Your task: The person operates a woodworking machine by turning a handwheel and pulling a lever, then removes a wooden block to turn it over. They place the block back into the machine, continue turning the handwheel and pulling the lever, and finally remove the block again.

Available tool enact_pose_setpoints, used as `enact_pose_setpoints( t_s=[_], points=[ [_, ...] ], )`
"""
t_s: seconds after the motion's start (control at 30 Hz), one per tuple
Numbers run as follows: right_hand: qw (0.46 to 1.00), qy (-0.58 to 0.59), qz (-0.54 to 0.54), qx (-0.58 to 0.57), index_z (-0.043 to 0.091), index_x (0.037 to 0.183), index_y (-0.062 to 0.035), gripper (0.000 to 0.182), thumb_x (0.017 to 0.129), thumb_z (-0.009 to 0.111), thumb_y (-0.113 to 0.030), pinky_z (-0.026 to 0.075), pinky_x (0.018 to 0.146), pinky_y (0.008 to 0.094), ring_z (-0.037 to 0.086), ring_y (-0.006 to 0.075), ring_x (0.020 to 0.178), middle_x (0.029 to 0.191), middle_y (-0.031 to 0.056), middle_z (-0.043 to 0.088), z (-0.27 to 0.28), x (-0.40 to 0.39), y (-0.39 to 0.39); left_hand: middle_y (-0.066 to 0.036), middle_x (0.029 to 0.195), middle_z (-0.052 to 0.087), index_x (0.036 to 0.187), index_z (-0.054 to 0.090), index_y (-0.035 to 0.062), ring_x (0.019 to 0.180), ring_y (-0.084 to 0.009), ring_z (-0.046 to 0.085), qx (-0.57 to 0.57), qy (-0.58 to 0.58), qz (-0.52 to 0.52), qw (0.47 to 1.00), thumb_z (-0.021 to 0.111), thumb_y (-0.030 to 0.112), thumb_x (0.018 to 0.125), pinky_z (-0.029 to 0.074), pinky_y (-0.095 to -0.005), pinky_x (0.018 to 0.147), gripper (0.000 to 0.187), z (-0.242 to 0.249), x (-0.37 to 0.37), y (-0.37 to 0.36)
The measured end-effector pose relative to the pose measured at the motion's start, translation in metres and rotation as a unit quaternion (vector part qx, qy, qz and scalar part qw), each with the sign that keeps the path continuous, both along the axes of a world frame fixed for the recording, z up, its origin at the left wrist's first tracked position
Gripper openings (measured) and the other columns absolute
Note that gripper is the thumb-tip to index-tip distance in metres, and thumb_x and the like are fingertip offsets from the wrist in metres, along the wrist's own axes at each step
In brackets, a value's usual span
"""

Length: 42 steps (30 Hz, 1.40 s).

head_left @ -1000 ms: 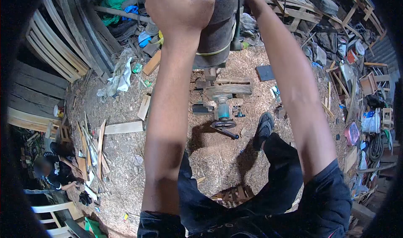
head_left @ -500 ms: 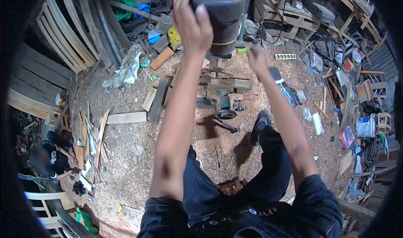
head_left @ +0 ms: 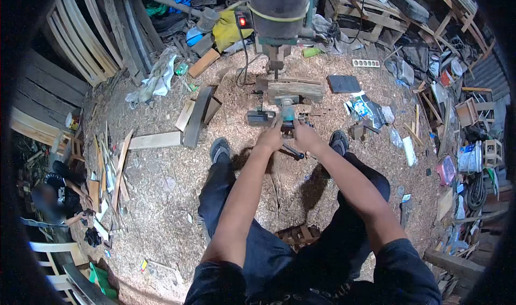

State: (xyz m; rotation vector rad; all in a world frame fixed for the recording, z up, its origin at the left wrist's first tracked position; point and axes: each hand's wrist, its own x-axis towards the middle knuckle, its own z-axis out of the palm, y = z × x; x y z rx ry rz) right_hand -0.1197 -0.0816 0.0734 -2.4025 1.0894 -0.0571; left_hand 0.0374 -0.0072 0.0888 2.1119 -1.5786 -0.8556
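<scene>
My left hand (head_left: 270, 137) and my right hand (head_left: 306, 137) are side by side at the near end of a machine vise (head_left: 288, 112), closed on its handwheel, which they mostly cover. A rough wooden block (head_left: 295, 90) sits in the vise. Above it hangs the spindle (head_left: 276, 63) of a drill press (head_left: 277, 12) with a dark motor housing. A red light (head_left: 242, 21) glows on a switch at its left. A dark lever with a ball end (head_left: 293, 152) sticks out below my hands.
Another person (head_left: 54, 197) sits at the far left beside wood strips. Planks (head_left: 156, 140) lie left of the machine. A dark flat block (head_left: 344, 84), a power strip (head_left: 365, 63) and plastic scraps lie at the right. Wood shavings cover the ground.
Both hands have come down from the motor housing and its right side to the vise. The view has shifted, now showing the red light and both my feet.
</scene>
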Motion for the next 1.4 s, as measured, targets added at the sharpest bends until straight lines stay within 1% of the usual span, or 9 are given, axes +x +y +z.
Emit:
enact_pose_setpoints(
  t_s=[0.1, 0.17, 0.37, 0.53, 0.63, 0.77, 0.9, 1.23, 1.4],
  points=[
    [0.999, -0.011, 0.034, -0.002, 0.049, 0.123, 0.0042, 0.042, 0.083, 0.060, -0.004, 0.051, 0.087, 0.0498, 0.063, 0.0455, 0.100, 0.109, 0.0316, 0.064, -0.035, -0.006, -0.021, -0.018, 0.152, 0.038, 0.152, 0.029, 0.0128, 0.126, -0.0387, 0.052, 0.027, 0.011, -0.008, 1.000, 0.051, 0.003, 0.086, 0.044, -0.0440, 0.104, 0.071, 0.005, -0.006, 0.011],
    [0.999, -0.024, 0.014, 0.030, 0.046, 0.126, 0.0044, 0.045, 0.084, 0.060, -0.004, 0.051, 0.089, 0.0505, 0.062, 0.0468, 0.103, 0.112, 0.0319, 0.063, -0.019, -0.014, -0.005, -0.008, 0.159, 0.030, 0.154, 0.024, 0.0169, 0.123, -0.0374, 0.055, 0.013, -0.062, 0.022, 0.998, 0.069, 0.017, 0.084, 0.047, -0.0461, 0.102, 0.084, -0.017, -0.014, 0.012],
    [0.996, -0.022, -0.069, -0.061, 0.038, 0.133, 0.0061, 0.062, 0.078, 0.064, -0.008, 0.051, 0.088, 0.0503, 0.062, 0.0494, 0.100, 0.112, 0.0317, 0.062, -0.013, -0.020, 0.028, -0.013, 0.149, 0.045, 0.151, 0.032, 0.0142, 0.125, -0.0355, 0.054, 0.027, -0.050, -0.059, 0.997, 0.053, 0.014, 0.088, 0.046, -0.0466, 0.103, 0.066, -0.008, -0.002, 0.035],
    [0.996, -0.006, -0.073, -0.043, 0.069, 0.099, 0.0011, 0.029, 0.082, 0.064, -0.021, 0.051, 0.087, 0.0487, 0.065, 0.0439, 0.095, 0.098, 0.0278, 0.068, 0.017, -0.057, 0.037, -0.023, 0.118, 0.065, 0.133, 0.055, 0.0071, 0.111, -0.0398, 0.061, -0.052, -0.044, -0.008, 0.998, 0.051, 0.020, 0.088, 0.048, -0.0472, 0.097, 0.047, 0.044, 0.000, 0.088],
    [0.997, 0.050, -0.006, -0.052, 0.071, 0.095, -0.0003, 0.030, 0.084, 0.064, -0.028, 0.052, 0.083, 0.0478, 0.065, 0.0437, 0.093, 0.097, 0.0270, 0.068, -0.003, -0.079, 0.016, -0.024, 0.118, 0.065, 0.129, 0.057, 0.0056, 0.110, -0.0400, 0.062, -0.117, -0.053, 0.015, 0.992, 0.054, 0.024, 0.088, 0.049, -0.0468, 0.096, 0.045, 0.047, -0.001, 0.114],
    [0.993, -0.037, -0.105, -0.027, 0.072, 0.091, -0.0001, 0.029, 0.081, 0.065, -0.027, 0.053, 0.080, 0.0475, 0.066, 0.0432, 0.089, 0.092, 0.0266, 0.068, 0.000, -0.088, 0.021, -0.023, 0.120, 0.063, 0.126, 0.059, 0.0049, 0.112, -0.0392, 0.060, -0.171, -0.038, 0.028, 0.984, 0.058, 0.025, 0.089, 0.049, -0.0452, 0.096, 0.043, 0.029, -0.006, 0.136],
    [0.957, -0.222, -0.176, -0.058, 0.071, 0.092, 0.0021, 0.029, 0.081, 0.064, -0.023, 0.053, 0.080, 0.0473, 0.067, 0.0441, 0.089, 0.093, 0.0264, 0.069, -0.006, -0.088, 0.057, -0.026, 0.120, 0.063, 0.127, 0.058, -0.0012, 0.115, -0.0397, 0.060, -0.141, -0.059, 0.052, 0.987, 0.064, 0.019, 0.085, 0.046, -0.0421, 0.101, 0.047, -0.005, -0.009, 0.161],
    [0.965, -0.120, -0.219, 0.079, 0.063, 0.111, 0.0097, 0.049, 0.085, 0.065, -0.032, 0.050, 0.093, 0.0473, 0.063, 0.0461, 0.103, 0.107, 0.0328, 0.065, -0.075, -0.066, 0.057, -0.030, 0.144, 0.044, 0.146, 0.034, -0.0030, 0.133, -0.0439, 0.043, -0.138, 0.060, 0.131, 0.980, 0.059, 0.019, 0.091, 0.035, -0.0429, 0.112, 0.065, -0.074, -0.023, 0.132],
    [0.959, -0.107, -0.234, 0.118, 0.053, 0.126, 0.0085, 0.060, 0.085, 0.068, -0.033, 0.050, 0.095, 0.0454, 0.063, 0.0439, 0.107, 0.113, 0.0312, 0.064, -0.156, -0.063, 0.037, -0.030, 0.147, 0.039, 0.149, 0.026, -0.0036, 0.137, -0.0431, 0.038, -0.186, 0.115, 0.146, 0.965, 0.055, 0.019, 0.095, 0.031, -0.0414, 0.114, 0.065, -0.101, -0.036, 0.107]
  ],
)
